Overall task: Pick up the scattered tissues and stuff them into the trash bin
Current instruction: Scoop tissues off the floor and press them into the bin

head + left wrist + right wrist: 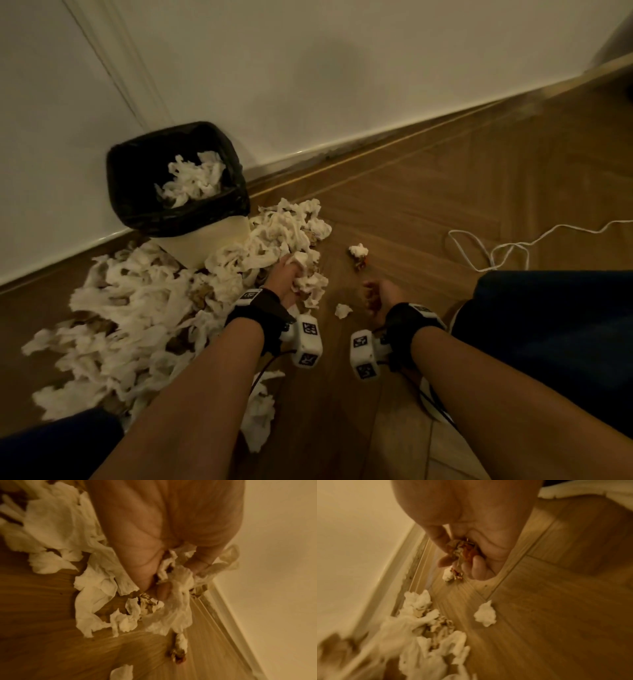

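Tissues everywhere: a great heap of crumpled white tissues (137, 308) is spread across the wooden herringbone floor (428, 192), wrapping round the front and right side of the cream trash bin with a black liner (144, 192), which stands against the white wall (342, 68). Inside the bin, a wad of white tissues (193, 181) already sits partway up the liner.

Left hand (289, 277) is down at the right edge of the heap, fingers (163, 591) curled into a bunch of white tissue (178, 585), gripping it, with more sheets trailing below onto the floor. Right hand (376, 298) hovers just above the floor to the right, fingers (476, 566) closed round a small crumpled scrap with red and brown marks (464, 550).

Between the two hands lies a small loose white tissue ball (342, 310). Farther out, a white tissue lump with a brownish scrap beside it (358, 253) sits alone, apart from the heap. Over on the right a thin white cable (507, 246) loops across the boards, and dark blue clothing (548, 325) fills the right edge.
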The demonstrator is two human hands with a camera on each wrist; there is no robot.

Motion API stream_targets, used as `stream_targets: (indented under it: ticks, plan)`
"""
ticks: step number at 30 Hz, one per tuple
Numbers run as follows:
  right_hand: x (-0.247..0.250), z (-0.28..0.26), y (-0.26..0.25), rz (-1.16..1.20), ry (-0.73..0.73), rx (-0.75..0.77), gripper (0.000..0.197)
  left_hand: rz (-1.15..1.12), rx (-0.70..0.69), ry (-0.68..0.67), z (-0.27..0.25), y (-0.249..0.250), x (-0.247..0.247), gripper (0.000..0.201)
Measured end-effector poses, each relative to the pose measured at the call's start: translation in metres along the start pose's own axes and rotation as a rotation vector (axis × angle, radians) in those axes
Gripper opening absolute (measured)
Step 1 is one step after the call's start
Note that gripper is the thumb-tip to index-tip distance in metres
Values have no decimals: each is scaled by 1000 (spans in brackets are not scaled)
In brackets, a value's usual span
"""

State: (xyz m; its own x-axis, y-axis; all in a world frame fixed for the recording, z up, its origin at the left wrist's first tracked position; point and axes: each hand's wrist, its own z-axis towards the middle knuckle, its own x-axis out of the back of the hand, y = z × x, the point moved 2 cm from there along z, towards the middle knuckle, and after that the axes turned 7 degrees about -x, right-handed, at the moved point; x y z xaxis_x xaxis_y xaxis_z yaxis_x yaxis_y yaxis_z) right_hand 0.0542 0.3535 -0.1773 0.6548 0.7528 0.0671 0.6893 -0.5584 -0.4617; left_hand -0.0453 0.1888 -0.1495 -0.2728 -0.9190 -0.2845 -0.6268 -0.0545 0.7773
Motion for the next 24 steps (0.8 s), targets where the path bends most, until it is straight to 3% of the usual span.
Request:
stream_targets:
  ticks: [3,6,10,12,16,20,24]
  plan:
    - [-10,-13,0,58,-16,21,36,-173,52,46,-18,8,10,26]
    - [-19,-20,-6,144,-72,42,44,-299,25,49,-25,15,18,25]
    - [-30,-29,-15,270,-173,42,40,-462,-18,-146,-32,29,22,54]
    - [-36,-35,-18,297,-202,53,39,-404,26,-87,-33,33,30,62]
    - [-48,-45,-20,301,-239,71,37,-7,24,191,-37,39,53,46]
    - [-57,-55,-19,279,-251,63,35,-30,-22,182,-42,43,71,52]
    - [-64,-65,-16,273,-263,49,35,-29,-54,86,-54,47,86,57]
